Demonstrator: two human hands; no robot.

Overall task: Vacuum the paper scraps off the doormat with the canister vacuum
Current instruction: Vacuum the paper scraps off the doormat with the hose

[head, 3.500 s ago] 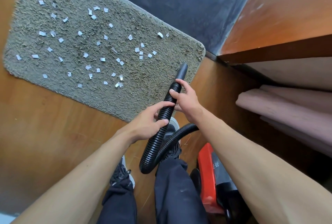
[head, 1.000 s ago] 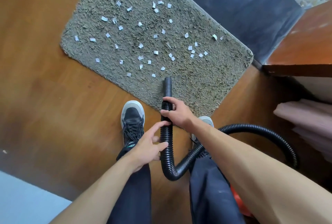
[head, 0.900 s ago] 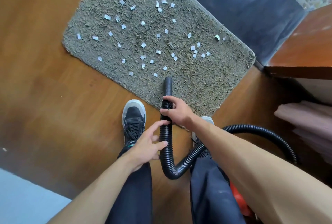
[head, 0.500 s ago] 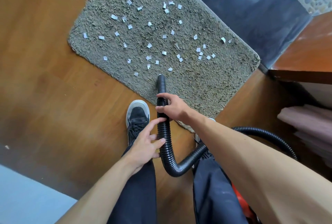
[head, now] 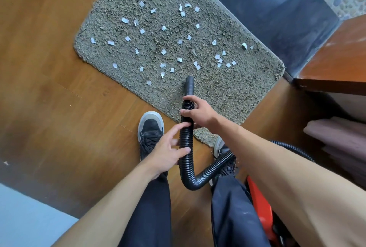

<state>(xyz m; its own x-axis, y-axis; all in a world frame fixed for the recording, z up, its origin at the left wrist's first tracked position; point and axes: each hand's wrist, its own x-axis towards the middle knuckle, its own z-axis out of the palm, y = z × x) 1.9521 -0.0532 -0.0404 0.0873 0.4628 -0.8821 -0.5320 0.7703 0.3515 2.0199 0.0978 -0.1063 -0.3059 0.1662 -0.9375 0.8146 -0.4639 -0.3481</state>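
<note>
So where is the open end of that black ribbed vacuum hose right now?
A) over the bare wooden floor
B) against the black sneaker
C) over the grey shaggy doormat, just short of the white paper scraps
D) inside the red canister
C: the tip of the black ribbed vacuum hose sits over the near part of the grey shaggy doormat, with the white paper scraps lying just beyond it.
</note>
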